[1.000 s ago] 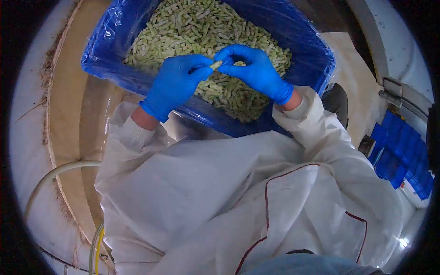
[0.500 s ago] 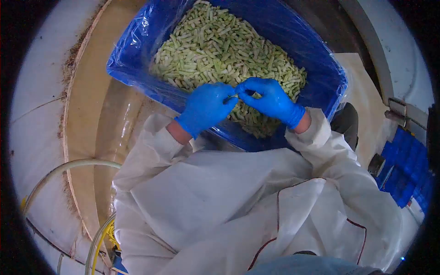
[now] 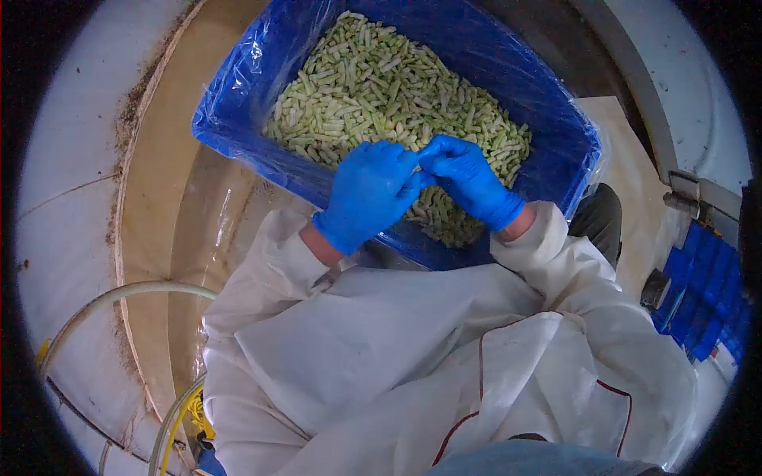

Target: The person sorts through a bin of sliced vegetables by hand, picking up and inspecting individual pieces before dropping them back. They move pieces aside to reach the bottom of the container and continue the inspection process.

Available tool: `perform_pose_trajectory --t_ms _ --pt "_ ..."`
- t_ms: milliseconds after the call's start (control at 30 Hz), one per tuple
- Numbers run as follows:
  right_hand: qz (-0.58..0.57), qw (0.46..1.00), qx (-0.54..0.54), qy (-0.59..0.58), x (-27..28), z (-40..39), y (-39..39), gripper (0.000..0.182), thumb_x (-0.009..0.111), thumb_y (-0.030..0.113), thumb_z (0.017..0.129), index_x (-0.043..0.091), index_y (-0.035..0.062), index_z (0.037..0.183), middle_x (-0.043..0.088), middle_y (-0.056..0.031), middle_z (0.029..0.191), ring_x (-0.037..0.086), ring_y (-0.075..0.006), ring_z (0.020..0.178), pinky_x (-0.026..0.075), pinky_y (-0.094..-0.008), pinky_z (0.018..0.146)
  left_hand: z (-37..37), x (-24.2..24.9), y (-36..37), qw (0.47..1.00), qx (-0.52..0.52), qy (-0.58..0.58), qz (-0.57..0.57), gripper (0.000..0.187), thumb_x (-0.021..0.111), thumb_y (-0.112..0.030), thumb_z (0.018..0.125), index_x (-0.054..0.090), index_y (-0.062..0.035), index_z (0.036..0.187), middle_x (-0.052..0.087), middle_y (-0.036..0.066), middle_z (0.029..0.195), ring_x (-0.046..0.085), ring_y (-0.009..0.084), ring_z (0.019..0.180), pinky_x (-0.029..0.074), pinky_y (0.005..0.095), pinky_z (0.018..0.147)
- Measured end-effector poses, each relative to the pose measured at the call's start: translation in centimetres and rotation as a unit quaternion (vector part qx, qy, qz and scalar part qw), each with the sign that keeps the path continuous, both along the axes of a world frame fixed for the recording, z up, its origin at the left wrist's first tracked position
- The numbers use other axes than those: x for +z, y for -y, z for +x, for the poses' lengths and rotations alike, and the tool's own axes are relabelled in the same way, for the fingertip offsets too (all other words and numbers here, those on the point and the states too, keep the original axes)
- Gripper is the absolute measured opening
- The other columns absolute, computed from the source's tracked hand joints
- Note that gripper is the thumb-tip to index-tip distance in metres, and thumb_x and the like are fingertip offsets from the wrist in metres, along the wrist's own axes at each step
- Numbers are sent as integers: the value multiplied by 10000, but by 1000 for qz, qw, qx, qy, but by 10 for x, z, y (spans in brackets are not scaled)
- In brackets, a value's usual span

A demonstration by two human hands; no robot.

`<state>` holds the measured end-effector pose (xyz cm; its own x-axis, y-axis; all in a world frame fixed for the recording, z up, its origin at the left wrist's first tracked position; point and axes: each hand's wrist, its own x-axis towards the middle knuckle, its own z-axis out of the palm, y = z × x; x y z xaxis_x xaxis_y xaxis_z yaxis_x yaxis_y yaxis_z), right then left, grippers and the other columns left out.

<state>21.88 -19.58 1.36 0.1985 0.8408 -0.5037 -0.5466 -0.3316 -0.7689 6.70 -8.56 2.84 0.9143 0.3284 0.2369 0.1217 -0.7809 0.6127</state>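
Pale green cut vegetable sticks (image 3: 381,83) lie heaped in a blue bin (image 3: 230,119) lined with a clear plastic bag (image 3: 548,131). Over the near part of the heap, my left hand (image 3: 369,190) and my right hand (image 3: 468,178), both in blue gloves, meet at the fingertips. The left fingers are curled closed. The right thumb and forefinger pinch together against the left fingertips. Whatever lies between them is hidden by the fingers.
A pale hose (image 3: 119,293) curves at the lower left, near a yellow cord (image 3: 190,412). Blue slatted parts (image 3: 702,293) stand at the right, below a metal bracket (image 3: 684,190). A tan curved ledge (image 3: 151,206) runs along the left.
My left hand has turned so that more of its back shows, and its fingers have curled further in. The fingertips of both hands stay together over the bin. The view has shifted slightly.
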Motion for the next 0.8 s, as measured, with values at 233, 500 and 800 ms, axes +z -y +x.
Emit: perform_pose_trajectory --t_ms 233,500,800 --pt "95 987 100 81 -11 5 12 92 589 35 821 606 13 909 569 -60 883 588 -150 844 504 -273 776 2 7 -4 999 -12 47 -25 174 644 -181 775 621 -76 911 565 116 773 562 292 723 449 394 631" --pt "-20 998 18 -48 30 29 11 97 586 94 854 587 42 936 605 -51 939 584 -116 867 485 -243 761 -5 9 -14 918 89 37 -386 177 615 -140 841 630 -32 980 641 78 969 594 166 913 460 310 813" --pt "-47 894 119 430 70 106 75 137 612 62 811 638 35 943 633 -53 882 603 -137 824 488 -268 751 1 8 -28 955 69 26 -287 236 642 -78 798 604 -41 1029 626 89 973 586 206 918 451 325 831"
